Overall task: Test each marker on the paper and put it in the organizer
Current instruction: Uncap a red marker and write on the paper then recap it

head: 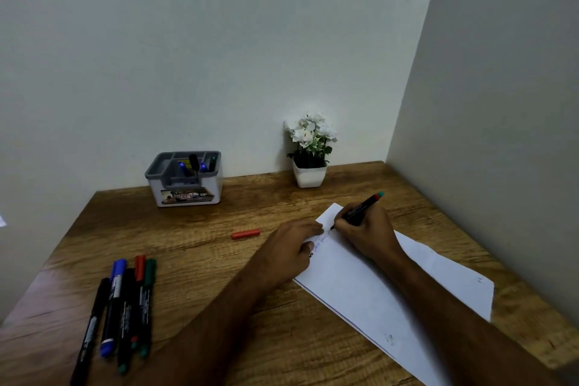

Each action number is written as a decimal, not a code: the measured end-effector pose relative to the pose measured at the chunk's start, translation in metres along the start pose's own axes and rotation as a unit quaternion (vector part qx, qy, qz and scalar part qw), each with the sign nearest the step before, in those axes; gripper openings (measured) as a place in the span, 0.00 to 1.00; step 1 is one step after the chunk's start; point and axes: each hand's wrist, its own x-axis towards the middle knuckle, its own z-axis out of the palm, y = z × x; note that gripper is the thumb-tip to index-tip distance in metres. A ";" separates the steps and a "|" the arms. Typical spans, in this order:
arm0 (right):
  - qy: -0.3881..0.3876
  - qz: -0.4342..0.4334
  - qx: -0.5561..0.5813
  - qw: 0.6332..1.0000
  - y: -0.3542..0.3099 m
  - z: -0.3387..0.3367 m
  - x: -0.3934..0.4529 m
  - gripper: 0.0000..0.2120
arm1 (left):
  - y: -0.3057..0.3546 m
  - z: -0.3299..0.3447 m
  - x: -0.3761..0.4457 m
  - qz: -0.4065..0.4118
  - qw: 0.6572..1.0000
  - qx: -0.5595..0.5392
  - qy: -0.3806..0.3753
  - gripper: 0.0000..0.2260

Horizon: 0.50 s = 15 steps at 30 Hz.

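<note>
A white sheet of paper (369,279) lies at an angle on the right half of the wooden desk (194,247), with faint scribbles near its far corner. My right hand (365,233) grips an uncapped black marker (360,208), whose tip touches the paper's far corner. My left hand (289,249) presses flat on the paper's left edge. A red cap (246,233) rests on the desk left of my hands. Several capped markers (125,301) lie side by side at the near left. The grey and white organizer (185,178) stands by the wall with several markers in it.
A small white pot of white flowers (310,150) stands by the back wall, right of the organizer. Walls close the desk in at the back and on the right. The desk's left edge runs diagonally past the markers.
</note>
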 end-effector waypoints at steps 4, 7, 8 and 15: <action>0.006 0.002 -0.001 1.000 0.000 -0.001 0.000 0.03 | -0.001 0.001 0.001 -0.004 1.000 0.003 -0.004 0.20; 0.008 0.010 0.003 1.000 -0.001 -0.001 0.000 0.03 | 0.000 0.002 0.000 0.000 1.000 0.001 -0.004 0.20; 0.002 0.008 0.001 1.000 -0.002 -0.001 -0.001 0.03 | 0.000 0.002 0.000 0.000 1.000 0.001 -0.002 0.20; 0.014 0.015 0.012 1.000 -0.002 -0.001 0.000 0.05 | 0.000 0.002 0.000 0.001 1.000 0.007 0.002 0.20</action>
